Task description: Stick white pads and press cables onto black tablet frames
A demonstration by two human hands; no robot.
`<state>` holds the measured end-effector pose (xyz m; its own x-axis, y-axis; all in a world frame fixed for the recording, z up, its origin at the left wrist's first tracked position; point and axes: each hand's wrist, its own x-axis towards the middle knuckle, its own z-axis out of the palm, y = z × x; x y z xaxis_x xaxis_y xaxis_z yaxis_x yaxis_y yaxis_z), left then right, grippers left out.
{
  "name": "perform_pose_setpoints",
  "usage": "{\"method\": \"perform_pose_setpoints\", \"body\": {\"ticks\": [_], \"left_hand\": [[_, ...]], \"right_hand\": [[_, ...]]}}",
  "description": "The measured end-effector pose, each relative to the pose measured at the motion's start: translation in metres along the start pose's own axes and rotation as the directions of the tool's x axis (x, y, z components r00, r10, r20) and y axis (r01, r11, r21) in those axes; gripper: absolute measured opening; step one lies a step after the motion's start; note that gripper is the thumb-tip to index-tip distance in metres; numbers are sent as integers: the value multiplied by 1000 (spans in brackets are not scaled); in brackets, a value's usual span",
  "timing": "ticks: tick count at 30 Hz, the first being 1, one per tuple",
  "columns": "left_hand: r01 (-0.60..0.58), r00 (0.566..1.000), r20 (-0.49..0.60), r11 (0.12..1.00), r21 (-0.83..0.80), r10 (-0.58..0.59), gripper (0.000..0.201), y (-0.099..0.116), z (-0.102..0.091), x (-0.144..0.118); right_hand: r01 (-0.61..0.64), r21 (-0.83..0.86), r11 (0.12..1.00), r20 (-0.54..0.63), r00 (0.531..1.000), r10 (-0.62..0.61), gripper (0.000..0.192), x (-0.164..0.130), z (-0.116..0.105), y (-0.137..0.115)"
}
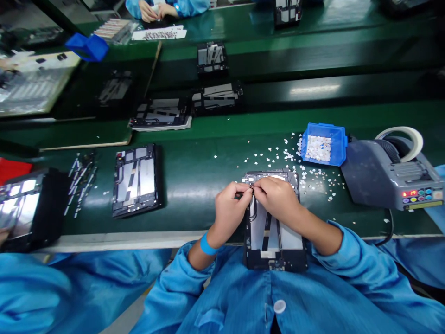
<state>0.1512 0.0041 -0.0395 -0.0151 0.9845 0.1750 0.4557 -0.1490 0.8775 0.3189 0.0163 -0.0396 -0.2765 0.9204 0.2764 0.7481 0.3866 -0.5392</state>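
Green bench: left hand [232,200] and right hand [276,197] pinch-grip tablet frame [274,241].

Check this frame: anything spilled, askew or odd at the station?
Yes. Small white paper scraps lie scattered over the green bench mat, left of and below the blue plastic bin that holds more of them. The left hand and right hand pinch at the black open tablet frame, which overhangs the bench edge.

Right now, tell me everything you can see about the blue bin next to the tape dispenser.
The blue bin is a small open-topped tray, plastic by the look, sitting tilted on the green work surface. It holds a heap of small white pieces; more of the same lie scattered on the surface to its left and front. Its right edge sits close against the grey tape dispenser. Neither hand touches it.
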Motion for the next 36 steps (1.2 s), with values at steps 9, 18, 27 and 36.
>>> {"method": "perform_pose_setpoints", "body": {"ticks": [9, 18, 27, 36], "left_hand": [[46, 999, -24, 999, 19, -45, 5, -2, 0, 2], [227, 974, 17, 961, -159, -227, 10, -7, 6, 4], [29, 999, -23, 998, -47, -30, 6, 1, 4, -1], [48, 999, -10, 996, -75, -49, 6, 1, 4, 0]], "right_hand": [[-28, -203, 979, -40, 999, 20, 18, 3, 6, -6], [14, -34, 999, -105, 994, -17, 15, -6, 2, 2], [15, -66, 998, -129, 991, -23, 15, -2, 4, -4], [-10, -22, 1000, -43, 999, 9, 16, 1, 5, -1]]}}
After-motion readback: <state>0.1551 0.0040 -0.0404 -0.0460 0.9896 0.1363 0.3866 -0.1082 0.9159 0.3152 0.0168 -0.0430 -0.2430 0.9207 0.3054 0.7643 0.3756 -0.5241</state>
